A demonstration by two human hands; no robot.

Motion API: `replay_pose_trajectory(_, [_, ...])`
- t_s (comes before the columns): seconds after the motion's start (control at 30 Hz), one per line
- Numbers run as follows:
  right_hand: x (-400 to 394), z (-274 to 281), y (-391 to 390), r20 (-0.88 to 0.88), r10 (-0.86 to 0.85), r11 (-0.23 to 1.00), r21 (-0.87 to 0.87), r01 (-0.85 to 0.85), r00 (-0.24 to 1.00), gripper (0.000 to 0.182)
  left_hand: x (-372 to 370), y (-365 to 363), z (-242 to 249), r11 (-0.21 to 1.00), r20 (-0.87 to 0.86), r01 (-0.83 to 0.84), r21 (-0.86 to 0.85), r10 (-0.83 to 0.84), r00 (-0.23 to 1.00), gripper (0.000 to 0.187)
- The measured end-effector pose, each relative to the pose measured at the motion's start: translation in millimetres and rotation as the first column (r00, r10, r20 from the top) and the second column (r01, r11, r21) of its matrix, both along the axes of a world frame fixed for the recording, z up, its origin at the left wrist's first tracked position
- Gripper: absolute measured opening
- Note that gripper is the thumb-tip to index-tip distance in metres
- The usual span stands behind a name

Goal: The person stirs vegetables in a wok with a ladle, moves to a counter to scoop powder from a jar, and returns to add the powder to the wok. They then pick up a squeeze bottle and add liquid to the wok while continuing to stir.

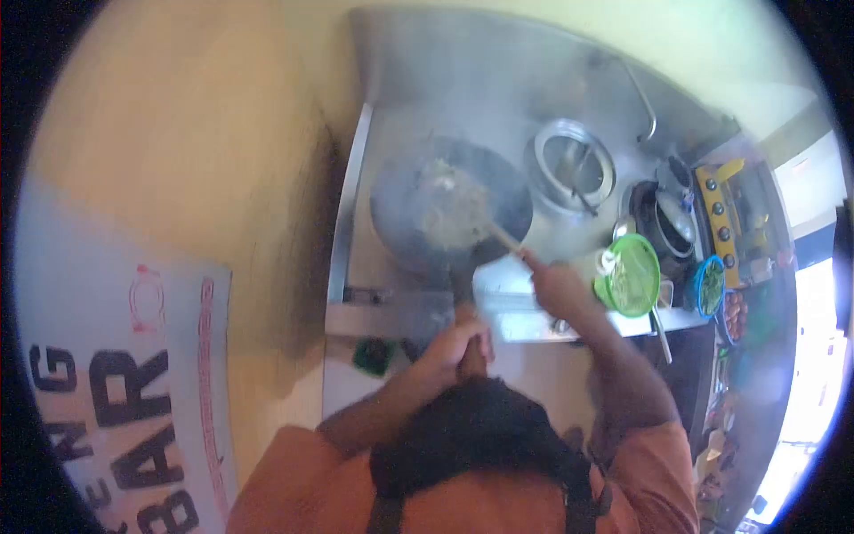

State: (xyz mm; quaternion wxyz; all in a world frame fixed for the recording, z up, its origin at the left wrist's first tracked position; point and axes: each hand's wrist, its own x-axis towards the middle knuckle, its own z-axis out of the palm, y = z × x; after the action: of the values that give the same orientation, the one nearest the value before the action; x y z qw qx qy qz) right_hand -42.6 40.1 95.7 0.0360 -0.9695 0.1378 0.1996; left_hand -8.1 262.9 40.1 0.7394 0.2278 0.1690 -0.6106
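A dark wok (507, 200) sits on the stove at the centre of the head view, with pale food (452, 218) inside it and steam rising. My left hand (458, 344) is closed around the wok's handle, which points toward my body. My right hand (556, 285) grips the light-coloured handle of a long cooking utensil (506, 237). Its far end goes into the food, and steam hides whether it is a ladle or a spatula. Just right of my right hand stands a bright green basket (656, 289) with pale food in it.
Behind and right of the wok is a round metal pot or ring (608, 182) with a utensil in it. Dark pots (663, 222), a blue basket of greens (712, 287) and a yellow-fronted appliance with knobs (718, 209) stand at the right. A wall (258, 178) borders the left.
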Motion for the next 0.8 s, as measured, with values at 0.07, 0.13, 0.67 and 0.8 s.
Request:
replay_pose_trajectory(0.07, [-13,63,13,0.061,-0.166,0.951,0.275,0.143,0.984,0.051,10,-6,-8,1.0,0.063,0.01,-0.02,-0.008,0.998,0.017])
replay_pose_trajectory(0.13, [-40,73,5,0.136,-0.159,0.949,0.296,0.113,0.978,0.047,30,-12,-24,0.999,0.079,-0.007,-0.041,0.01,0.997,0.017])
replay_pose_trajectory(0.67, [-12,-16,43,0.115,-0.027,0.999,0.045,0.022,0.993,0.054,46,-27,-114,0.997,0.279,-0.043,-0.058,0.058,0.959,0.015])
replay_pose_trajectory(0.8, [-36,-23,24,0.109,-0.067,0.997,0.037,0.063,0.992,0.039,50,-28,-142,0.994,0.167,0.076,-0.08,-0.062,0.984,0.02])
